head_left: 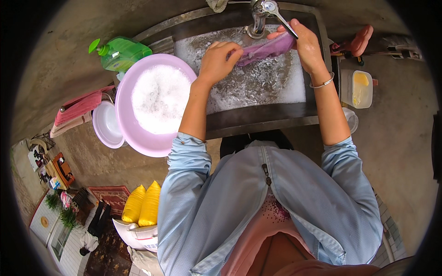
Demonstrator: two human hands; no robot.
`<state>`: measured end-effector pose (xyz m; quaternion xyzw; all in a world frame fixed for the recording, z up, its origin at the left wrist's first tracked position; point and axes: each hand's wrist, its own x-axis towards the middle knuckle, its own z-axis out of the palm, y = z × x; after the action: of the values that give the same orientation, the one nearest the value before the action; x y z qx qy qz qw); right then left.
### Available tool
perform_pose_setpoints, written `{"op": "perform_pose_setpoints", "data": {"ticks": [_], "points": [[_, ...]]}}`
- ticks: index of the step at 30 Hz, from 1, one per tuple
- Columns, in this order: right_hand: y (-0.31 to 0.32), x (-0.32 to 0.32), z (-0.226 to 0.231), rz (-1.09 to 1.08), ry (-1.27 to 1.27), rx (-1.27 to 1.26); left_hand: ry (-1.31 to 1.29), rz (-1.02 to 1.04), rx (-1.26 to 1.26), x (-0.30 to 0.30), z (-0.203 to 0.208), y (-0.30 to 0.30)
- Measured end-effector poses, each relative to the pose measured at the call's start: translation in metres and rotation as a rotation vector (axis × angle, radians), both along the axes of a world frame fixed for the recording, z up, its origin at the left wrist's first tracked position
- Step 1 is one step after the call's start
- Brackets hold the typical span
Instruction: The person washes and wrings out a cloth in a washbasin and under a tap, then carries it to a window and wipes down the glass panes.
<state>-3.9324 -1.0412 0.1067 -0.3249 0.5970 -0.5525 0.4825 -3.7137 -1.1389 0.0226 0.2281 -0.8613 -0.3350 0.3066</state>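
A wet purple cloth [268, 51] is stretched between my two hands, just under the tap [258, 19] and above the sink [262, 115]. My left hand [215, 64] has its fingers curled round the cloth's left end. At the other end, my right hand [307, 49] grips the cloth between thumb and fingers, partly behind the tap's lever. Rippling water and white foam lie in the sink below. Left of my left forearm, a pink-lilac basin [125, 103] holds thick white suds [161, 99].
A green pump bottle [123, 54] stands behind the basin. A smaller pale basin [107, 123] and red towels [80, 106] are at the left. Right of the sink is a clear tub [362, 89] with something yellow. Yellow sacks [141, 207] and a person [94, 225] appear lower left.
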Motion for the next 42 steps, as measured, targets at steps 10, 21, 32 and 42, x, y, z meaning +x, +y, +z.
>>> {"op": "perform_pose_setpoints", "data": {"ticks": [10,21,32,42], "points": [[0.001,0.003,-0.014,0.554,1.046,0.125,0.017,0.101,0.42,-0.012,0.041,0.01],[0.004,-0.007,-0.003,0.383,0.782,0.162,-0.215,0.146,0.325,0.03,-0.001,-0.006],[-0.002,0.032,-0.047,0.212,0.695,-0.019,0.295,0.106,0.33,-0.028,0.003,0.027],[0.017,0.026,-0.013,0.237,0.312,-0.178,0.079,-0.035,0.651,-0.038,-0.037,0.03]]}}
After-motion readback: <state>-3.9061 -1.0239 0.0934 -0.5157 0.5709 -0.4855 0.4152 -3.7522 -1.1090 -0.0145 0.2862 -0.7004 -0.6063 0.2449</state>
